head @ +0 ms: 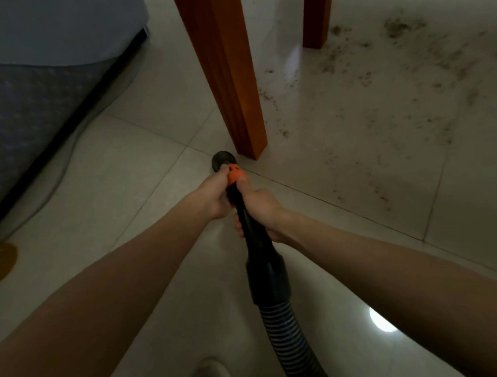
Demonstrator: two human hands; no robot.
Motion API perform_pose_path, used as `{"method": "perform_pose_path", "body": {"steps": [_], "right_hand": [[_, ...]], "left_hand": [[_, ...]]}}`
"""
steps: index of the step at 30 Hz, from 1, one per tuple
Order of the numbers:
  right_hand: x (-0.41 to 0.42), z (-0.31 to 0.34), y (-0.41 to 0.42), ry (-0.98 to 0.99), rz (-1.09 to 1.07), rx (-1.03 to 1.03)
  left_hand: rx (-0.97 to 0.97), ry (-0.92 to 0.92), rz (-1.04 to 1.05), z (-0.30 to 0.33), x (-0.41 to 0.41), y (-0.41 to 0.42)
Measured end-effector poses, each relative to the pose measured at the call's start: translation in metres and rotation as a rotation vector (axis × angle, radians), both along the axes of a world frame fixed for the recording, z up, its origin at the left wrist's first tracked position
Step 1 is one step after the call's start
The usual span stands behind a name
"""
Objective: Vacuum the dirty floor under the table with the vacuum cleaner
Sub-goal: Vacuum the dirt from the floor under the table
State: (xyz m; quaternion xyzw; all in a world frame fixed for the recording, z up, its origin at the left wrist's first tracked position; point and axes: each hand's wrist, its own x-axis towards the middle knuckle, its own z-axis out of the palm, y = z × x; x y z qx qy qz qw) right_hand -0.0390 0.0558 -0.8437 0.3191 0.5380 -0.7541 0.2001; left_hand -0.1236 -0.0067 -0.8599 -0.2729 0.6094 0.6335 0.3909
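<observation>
Pale tile floor (125,171), dirt (408,73) scattered right of near table leg (229,74). Both hands, left (213,196) and right (260,213), grip vacuum wand (250,217); nozzle (222,160) beside leg's foot. Blue sofa (35,98) left.

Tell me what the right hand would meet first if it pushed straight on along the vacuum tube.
Probably the nearer wooden table leg. The right hand has its grip on the black vacuum tube, whose nozzle already sits just left of the leg's foot; depth is unclear, so it might slip past.
</observation>
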Motion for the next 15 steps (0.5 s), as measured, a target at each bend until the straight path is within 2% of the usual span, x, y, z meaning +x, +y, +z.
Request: {"method": "perform_pose_path", "body": {"steps": [9,15], "right_hand": [[-0.06,-0.017,-0.01,0.004,-0.045,0.028],[-0.045,-0.018,-0.007,0.001,-0.05,-0.039]], "left_hand": [[-0.018,-0.004,0.006,-0.003,-0.053,-0.003],[-0.045,0.027,-0.051,0.001,-0.041,-0.001]]}}
